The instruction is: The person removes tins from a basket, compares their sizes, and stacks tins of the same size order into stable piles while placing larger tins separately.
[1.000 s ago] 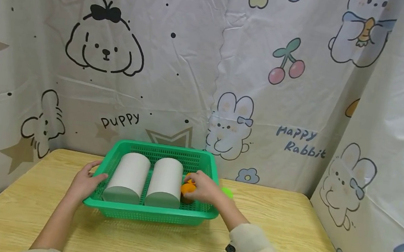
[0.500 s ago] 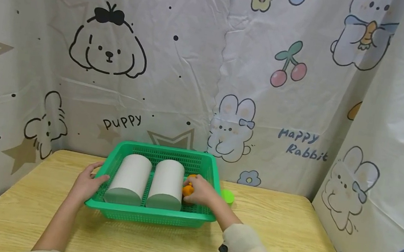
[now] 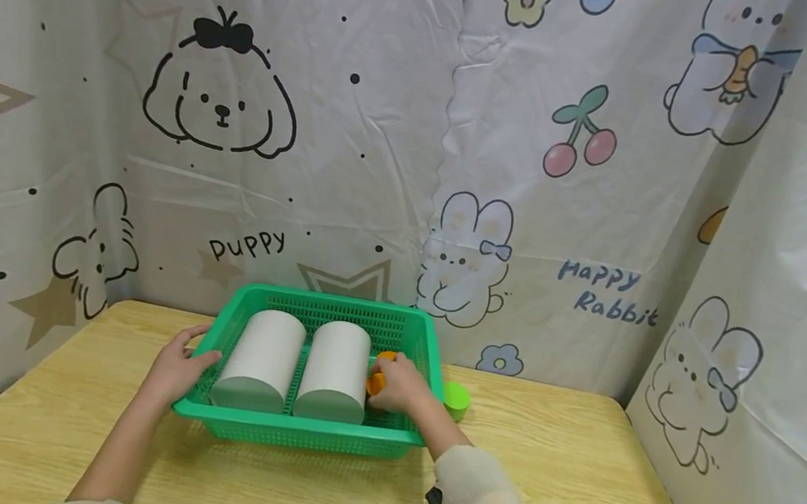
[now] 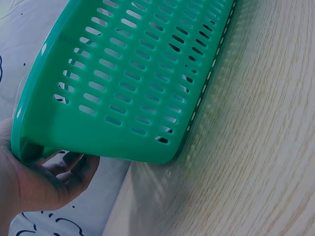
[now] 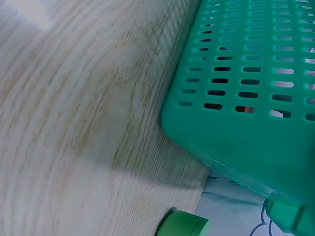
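A green plastic basket (image 3: 307,423) stands on the table, holding two white cylinders (image 3: 259,360) with pale green ends, side by side. My left hand (image 3: 176,369) grips the basket's left rim; in the left wrist view its fingers (image 4: 81,174) curl beneath the rim. Inside the basket's right end, my right hand (image 3: 402,388) has its fingers curled round a small orange-topped object (image 3: 376,383), whose lower part is mostly hidden. Another orange piece (image 3: 386,356) shows just behind it. In the right wrist view the basket wall hides that hand.
A small bright green cylinder (image 3: 456,401) stands on the table just right of the basket. The wooden table (image 3: 543,471) is bounded by a printed cloth (image 3: 355,154) at the back and sides.
My right hand has lowered slightly over the orange-topped object, and its forearm has shifted left, leaving more of the green cylinder in sight. My left hand stays on the rim.
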Demonstrator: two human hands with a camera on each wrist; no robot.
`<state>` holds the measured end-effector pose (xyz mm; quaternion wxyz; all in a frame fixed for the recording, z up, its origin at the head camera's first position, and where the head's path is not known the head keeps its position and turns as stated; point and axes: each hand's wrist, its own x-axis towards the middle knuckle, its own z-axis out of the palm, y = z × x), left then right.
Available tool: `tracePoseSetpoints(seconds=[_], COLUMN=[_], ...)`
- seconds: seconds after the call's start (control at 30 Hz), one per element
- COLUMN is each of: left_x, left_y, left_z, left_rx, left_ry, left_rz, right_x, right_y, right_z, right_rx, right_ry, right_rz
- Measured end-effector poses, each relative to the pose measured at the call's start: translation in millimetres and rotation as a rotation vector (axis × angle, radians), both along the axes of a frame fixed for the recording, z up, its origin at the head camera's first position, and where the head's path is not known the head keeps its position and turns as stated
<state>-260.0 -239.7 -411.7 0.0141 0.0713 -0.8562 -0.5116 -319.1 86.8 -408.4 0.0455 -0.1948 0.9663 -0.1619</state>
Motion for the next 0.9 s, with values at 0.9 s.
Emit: tracePoseSetpoints(seconds=[0.9], left_x=[4.0], left_y=[1.6], left_z=[2.3], left_rx=[0.005], left_ry=[0.011], left_rz=[-0.017], right_x=[-5.4], right_y=[-3.3], right_z=[-7.4], right_rx=[0.012], right_ry=[-0.108], right_rz=[-0.011])
